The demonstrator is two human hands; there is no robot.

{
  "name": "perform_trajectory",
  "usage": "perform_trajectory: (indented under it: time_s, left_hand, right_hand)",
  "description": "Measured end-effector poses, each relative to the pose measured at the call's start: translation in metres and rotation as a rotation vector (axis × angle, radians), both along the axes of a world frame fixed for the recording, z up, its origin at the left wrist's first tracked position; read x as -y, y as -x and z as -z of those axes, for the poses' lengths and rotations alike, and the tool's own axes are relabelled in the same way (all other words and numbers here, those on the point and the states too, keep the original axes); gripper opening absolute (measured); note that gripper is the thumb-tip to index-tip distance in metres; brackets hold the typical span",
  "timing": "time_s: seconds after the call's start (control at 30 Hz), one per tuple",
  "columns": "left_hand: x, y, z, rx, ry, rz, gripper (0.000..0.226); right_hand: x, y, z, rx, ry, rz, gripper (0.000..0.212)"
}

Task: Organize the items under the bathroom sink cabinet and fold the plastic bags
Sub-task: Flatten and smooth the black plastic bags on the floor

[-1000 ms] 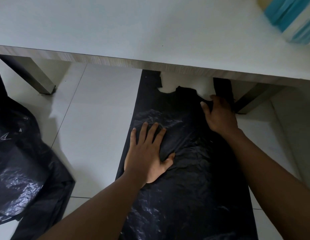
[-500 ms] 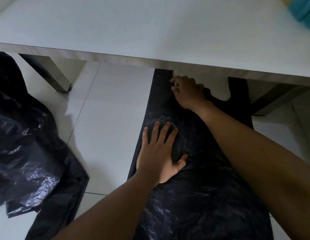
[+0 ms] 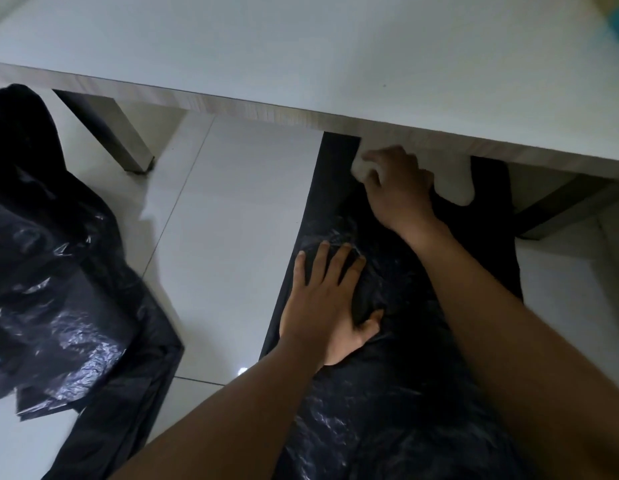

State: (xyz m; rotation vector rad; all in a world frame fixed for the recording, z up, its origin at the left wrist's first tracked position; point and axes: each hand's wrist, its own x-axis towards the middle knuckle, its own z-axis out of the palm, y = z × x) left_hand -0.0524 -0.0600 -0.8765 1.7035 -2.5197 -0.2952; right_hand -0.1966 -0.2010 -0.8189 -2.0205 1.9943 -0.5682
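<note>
Left hand (image 3: 327, 306) presses flat, fingers spread, on the crinkly black plastic bag (image 3: 370, 403) lying on glossy floor tiles (image 3: 239, 237); right hand (image 3: 400, 188), at 12 o'clock, grips its notched top edge.

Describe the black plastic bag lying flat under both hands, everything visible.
The thin, glossy, wrinkled black plastic bag lies flat on the white tiled floor, vest-style, its two handle loops reaching under the white table's edge. The left hand presses flat on its middle with spread fingers; the right hand sits at its mouth by one loop, blurred, grip unclear.
</note>
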Motion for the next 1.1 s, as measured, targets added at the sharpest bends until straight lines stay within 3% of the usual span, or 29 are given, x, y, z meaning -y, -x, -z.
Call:
perform_trajectory:
  time_s: [0.07, 0.17, 0.3, 0.37, 0.5, 0.67, 0.87, 1.1]
  left_hand:
    - [0.000, -0.001, 0.000, -0.007, 0.008, 0.002, 0.086]
    - [-0.002, 0.000, 0.001, -0.025, 0.019, -0.008, 0.089]
    - [-0.004, -0.001, -0.004, -0.090, 0.057, -0.067, 0.087]
    - [-0.005, 0.001, -0.007, -0.123, 0.057, -0.063, 0.078]
    - [-0.006, -0.007, -0.024, -0.373, -0.052, -0.085, 0.068]
    - [-0.044, -0.025, -0.031, -0.151, 0.103, 0.092, 0.057]
    - [-0.083, -0.028, 0.003, -0.061, 0.057, 0.077, 0.061]
    - [-0.082, -0.026, 0.001, -0.103, 0.069, 0.061, 0.062]
  right_hand:
    - [-0.056, 0.014, 0.007, 0.003, 0.076, 0.059, 0.030]
    - [-0.149, 0.032, 0.023, -0.095, 0.002, 0.149, 0.027]
    - [-0.233, 0.036, 0.040, -0.282, -0.169, 0.133, 0.046]
    - [-0.244, 0.038, 0.044, -0.314, -0.187, 0.123, 0.048]
    - [-0.245, 0.041, 0.042, -0.298, -0.169, 0.132, 0.048]
    - [-0.246, 0.030, 0.033, -0.271, -0.146, 0.172, 0.050]
    - [-0.247, -0.001, 0.040, -0.279, -0.112, 0.078, 0.047]
    - [-0.250, 0.126, 0.042, -0.246, -0.127, 0.410, 0.047]
